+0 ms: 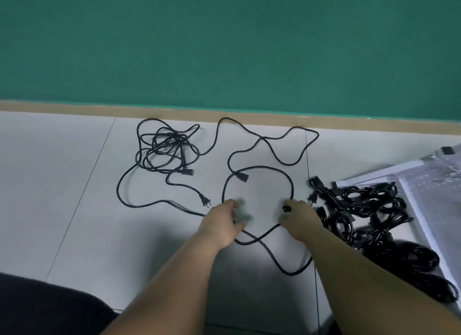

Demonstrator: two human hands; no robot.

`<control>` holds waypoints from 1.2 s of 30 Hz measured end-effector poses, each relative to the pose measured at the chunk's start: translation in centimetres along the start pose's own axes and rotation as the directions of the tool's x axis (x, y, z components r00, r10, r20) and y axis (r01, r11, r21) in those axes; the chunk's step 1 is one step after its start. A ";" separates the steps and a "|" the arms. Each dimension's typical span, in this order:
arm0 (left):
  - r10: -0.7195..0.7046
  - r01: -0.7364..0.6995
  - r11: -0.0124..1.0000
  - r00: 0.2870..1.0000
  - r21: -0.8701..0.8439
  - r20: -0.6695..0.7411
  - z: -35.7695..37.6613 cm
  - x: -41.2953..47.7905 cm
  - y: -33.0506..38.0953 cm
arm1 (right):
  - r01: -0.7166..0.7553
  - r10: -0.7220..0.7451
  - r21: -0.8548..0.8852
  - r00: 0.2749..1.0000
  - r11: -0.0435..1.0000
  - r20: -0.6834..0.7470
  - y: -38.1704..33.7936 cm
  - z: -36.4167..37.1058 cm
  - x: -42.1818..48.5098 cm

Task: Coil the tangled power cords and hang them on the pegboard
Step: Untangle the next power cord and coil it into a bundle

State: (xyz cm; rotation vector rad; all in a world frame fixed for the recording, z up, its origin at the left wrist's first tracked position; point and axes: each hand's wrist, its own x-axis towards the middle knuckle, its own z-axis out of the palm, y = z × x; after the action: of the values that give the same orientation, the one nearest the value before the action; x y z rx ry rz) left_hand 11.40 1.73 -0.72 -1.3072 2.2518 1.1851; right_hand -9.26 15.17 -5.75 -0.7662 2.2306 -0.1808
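Pale grey floor tiles [74,185], smooth and matte with thin dark joints, run up to a tan skirting strip [74,107] under a flat green wall [224,47]. From the head view I see both bare forearms reaching away from me over the floor.

A thin, round, black rubbery loose cord [262,167] lies on the tiles between the hands. It makes a rough ring ahead of them, and its slack wanders in soft bends toward the skirting. Its long run goes mostly left to right.

The right hand [299,219] has its grip clenched on the plug end [287,208], a blunt black block facing left. The left hand [222,222] sits on the ring's left side. Its fingers are smeared by blur, so I cannot tell whether that grip has the cord.

Far left, near the skirting, lies a tangled bundle [164,147] of overlapping loops, and a two-pin plug [205,201] trails out of it toward me.

Just right of the right hand is a heap of coiled cords [374,214], glossy black. It lies partly on a white perforated pegboard [434,192] that is flat on the floor under crinkled clear wrap.

Dark fabric [50,307] fills the lower left corner.
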 end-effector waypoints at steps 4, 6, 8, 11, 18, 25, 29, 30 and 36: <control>0.032 -0.034 0.998 0.999 -0.045 -0.033 -0.9 -0.1 2.0 | 0.139 -0.128 0.047 0.974 0.989 -0.189 -2.0 -2.4 -1.4; 0.066 -0.072 0.994 0.995 -0.080 -0.068 -1.5 -0.4 3.6 | 0.201 -0.166 0.110 0.950 0.973 -0.265 -3.5 -4.1 -2.4; 0.105 -0.121 0.983 0.987 -0.140 -0.118 -2.3 -0.9 5.5 | 0.251 -0.178 0.202 0.931 0.947 -0.320 -5.3 -6.2 -3.6; 0.187 -0.239 0.951 0.950 -0.197 -0.248 -3.8 -1.7 8.4 | 0.347 -0.225 0.286 0.896 0.893 -0.384 -8.0 -9.2 -5.7; 0.341 -0.452 0.842 0.868 -0.294 -0.361 -9.7 -5.7 14.3 | 0.589 -0.358 0.441 0.788 0.678 -0.501 -13.6 -16.2 -12.0; 0.476 -0.603 0.716 0.790 -0.351 -0.386 -15.7 -9.5 18.7 | 0.722 -0.312 0.550 0.683 0.419 -0.660 -16.9 -24.1 -17.3; 0.454 -0.667 0.592 0.740 -0.453 -0.496 -18.7 -12.5 20.7 | 0.727 -0.273 0.598 0.684 0.338 -0.677 -17.0 -26.4 -19.3; 0.422 -0.665 0.545 0.744 -0.511 -0.518 -19.3 -13.3 21.1 | 0.707 -0.289 0.617 0.706 0.346 -0.647 -17.0 -26.3 -19.6; 0.267 -0.633 0.267 0.773 -0.727 -0.575 -21.7 -14.5 20.7 | 0.579 -0.559 0.502 0.802 0.643 -0.209 -17.1 -23.3 -21.0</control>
State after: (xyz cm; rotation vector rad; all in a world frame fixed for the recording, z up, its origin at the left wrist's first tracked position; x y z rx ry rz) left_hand 5.78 -1.07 32.00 -1.1546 2.3099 2.9640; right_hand -6.37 11.01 29.65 -1.1115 1.7363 -1.1054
